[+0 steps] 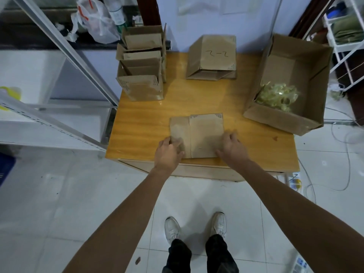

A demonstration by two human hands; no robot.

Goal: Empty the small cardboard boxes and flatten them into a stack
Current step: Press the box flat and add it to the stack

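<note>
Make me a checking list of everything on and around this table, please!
surface: wooden table, glossy, bare in the middle.
job's things: flattened box at the front; stack of flattened boxes back middle; upright small boxes back left, not flattened; large open box on the right, holding yellowish wrapped bits.
clutter: white plastic bag behind the upright small boxes.
grippers: left hand grips the flattened box's left edge; right hand grips its right edge.
cables: loose cables on the floor to the right, near a power strip.
surroundings: metal shelf frame left, white rack right.
</note>
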